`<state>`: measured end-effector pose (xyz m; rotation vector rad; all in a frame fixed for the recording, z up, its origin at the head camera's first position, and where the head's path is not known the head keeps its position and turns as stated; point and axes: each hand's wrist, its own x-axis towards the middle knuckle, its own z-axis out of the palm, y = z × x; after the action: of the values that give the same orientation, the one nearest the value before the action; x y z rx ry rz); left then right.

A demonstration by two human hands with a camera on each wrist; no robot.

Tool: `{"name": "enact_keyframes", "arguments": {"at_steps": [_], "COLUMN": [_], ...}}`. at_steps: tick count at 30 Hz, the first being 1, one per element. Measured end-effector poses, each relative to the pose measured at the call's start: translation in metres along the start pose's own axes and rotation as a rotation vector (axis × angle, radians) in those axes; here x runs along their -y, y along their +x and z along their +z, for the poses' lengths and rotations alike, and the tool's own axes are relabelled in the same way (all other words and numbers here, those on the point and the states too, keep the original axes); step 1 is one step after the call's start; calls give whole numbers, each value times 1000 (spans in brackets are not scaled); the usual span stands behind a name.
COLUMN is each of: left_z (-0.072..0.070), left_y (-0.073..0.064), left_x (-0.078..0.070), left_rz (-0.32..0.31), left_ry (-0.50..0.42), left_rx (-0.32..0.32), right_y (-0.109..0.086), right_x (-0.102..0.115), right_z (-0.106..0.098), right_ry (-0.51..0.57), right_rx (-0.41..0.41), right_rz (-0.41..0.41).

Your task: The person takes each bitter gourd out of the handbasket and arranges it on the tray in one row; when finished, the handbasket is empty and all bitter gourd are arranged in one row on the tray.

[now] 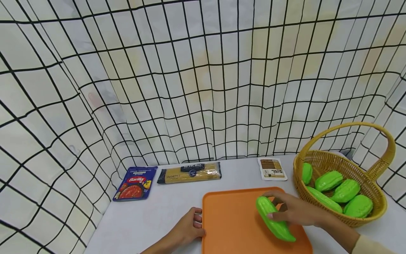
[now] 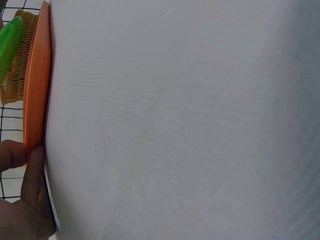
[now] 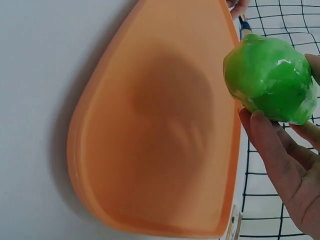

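An orange tray (image 1: 234,218) lies on the white table in front of me. At its left rim is my left hand (image 1: 187,227); in the left wrist view the thumb and fingers pinch the tray's edge (image 2: 36,90). My right hand (image 1: 298,209) grips a long, lumpy, bright green bitter melon (image 1: 269,218) and holds it above the tray's right part. Seen from the right wrist, thumb and fingers sit round the bitter melon (image 3: 270,77), and a shadow falls on the tray below. The melon hangs at a slant, its pointed tip toward the lower right.
On the right stands a wicker basket (image 1: 379,208) with a tall handle, holding several green melons (image 1: 347,190). Along the back lie a blue Barilla sauce pouch (image 1: 136,183), a spaghetti pack (image 1: 190,173) and a small white-and-brown packet (image 1: 272,169). Black-gridded white cloth surrounds the table.
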<state>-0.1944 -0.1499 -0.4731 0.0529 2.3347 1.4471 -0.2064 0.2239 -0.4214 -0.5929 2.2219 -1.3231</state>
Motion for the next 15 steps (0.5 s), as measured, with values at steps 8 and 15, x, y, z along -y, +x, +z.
{"name": "enact_keyframes", "arguments": {"at_steps": [8,15], "left_z": [0,1], "left_y": [-1,-2], "left_x": [0,-1], "left_rz": [2,2], "left_ry": [0,1], "left_rx": [0,-6], "right_y": [10,23], "right_x": [-1,-2], "right_z": [10,18], "right_ry": [38,91], "right_rx": [4,6], "right_rz": [3,16]}}
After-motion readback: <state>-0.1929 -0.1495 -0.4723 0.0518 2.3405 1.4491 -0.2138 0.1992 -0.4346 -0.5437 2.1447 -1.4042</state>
